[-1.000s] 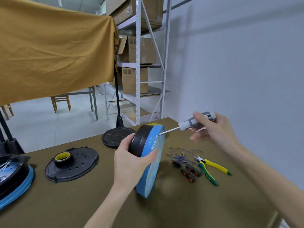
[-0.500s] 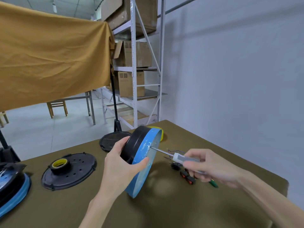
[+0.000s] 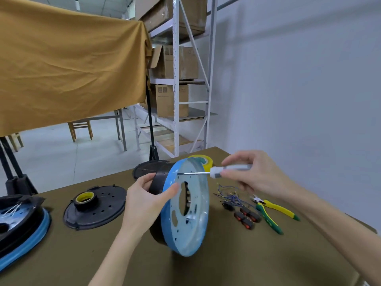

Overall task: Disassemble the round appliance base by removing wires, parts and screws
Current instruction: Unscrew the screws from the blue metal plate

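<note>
Both forearms are bare to the frame edge, and the hands (image 3: 144,205) wear nothing.

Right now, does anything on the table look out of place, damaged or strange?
Nothing looks damaged or spilled. The round base stands on its edge only because the left hand holds it while the right hand works the screwdriver on it. Loose wires and small switches lie beside the pliers, apparently removed parts.

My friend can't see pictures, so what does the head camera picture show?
A person's left hand holds a round blue appliance base on edge on a table, while the right hand points a screwdriver at its upper face. Pliers, loose wires and small switches lie beside it.
</note>
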